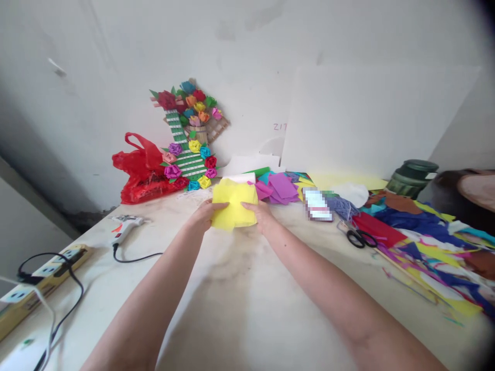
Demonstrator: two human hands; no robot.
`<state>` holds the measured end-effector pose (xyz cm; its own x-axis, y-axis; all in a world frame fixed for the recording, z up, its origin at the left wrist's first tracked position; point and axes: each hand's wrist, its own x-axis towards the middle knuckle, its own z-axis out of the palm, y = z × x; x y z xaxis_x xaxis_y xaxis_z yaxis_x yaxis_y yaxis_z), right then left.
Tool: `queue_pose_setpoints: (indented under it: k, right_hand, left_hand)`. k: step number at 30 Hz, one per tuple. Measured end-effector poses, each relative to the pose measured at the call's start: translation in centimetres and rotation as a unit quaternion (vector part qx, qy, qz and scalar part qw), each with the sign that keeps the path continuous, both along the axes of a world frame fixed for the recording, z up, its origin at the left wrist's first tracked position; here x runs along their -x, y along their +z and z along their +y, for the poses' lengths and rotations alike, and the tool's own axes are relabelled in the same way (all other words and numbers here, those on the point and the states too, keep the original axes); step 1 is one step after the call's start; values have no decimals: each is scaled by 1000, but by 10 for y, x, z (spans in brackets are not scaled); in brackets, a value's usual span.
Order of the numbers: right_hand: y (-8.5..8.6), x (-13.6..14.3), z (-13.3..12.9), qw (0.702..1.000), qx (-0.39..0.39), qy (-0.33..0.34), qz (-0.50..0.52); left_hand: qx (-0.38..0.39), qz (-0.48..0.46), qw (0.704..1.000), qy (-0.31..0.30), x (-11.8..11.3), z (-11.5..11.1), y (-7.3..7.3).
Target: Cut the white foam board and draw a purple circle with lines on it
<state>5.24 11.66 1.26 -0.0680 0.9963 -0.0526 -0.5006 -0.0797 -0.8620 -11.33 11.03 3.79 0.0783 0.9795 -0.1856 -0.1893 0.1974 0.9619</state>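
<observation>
A piece of thin yellow crepe paper (234,206) is held up above the middle of the table between both hands. My left hand (204,213) pinches its left edge, thumb lying on the front face and fingers hidden behind. At the right edge, my right hand (262,212) grips it in the same way. The sheet looks layered or folded, with an uneven lower edge. Behind it lie purple paper pieces (283,188) and a white roll (243,178).
A glue gun (126,229) and a power strip (50,270) with cables lie left. Paper-flower crafts (189,159) and a red plastic bag (141,172) stand behind. Rightward are a phone (317,205), scissors (361,238), blue yarn (342,207), paper scraps (433,247) and a green jar (412,178).
</observation>
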Motion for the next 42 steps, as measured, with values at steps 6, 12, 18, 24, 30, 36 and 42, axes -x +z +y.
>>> queue_pose_setpoints:
  k: [6,12,18,24,30,36,42]
  right_hand:
    - [-2,-15,3,999,19,-39,-10]
    - [-4,-27,1,998,26,47,-15]
    - [-7,-22,-2,999,22,-12,-41]
    - [-12,-17,0,995,12,-34,-91]
    - [-16,-14,-2,996,-19,-13,-86]
    - [-14,-12,-8,995,-39,12,-95]
    - [-23,-10,-7,992,-26,5,-122]
  left_hand:
    - [2,-26,1000,-18,-14,1,-3]
    - [-28,1,999,-23,-17,1,-10]
    - [-21,68,997,-5,-9,3,-17]
    - [-9,69,998,-8,3,3,-22]
    - [-16,-7,999,-30,9,-1,-16]
    - [11,-27,992,-121,13,-8,-17]
    - [-21,71,995,-61,11,-7,-23]
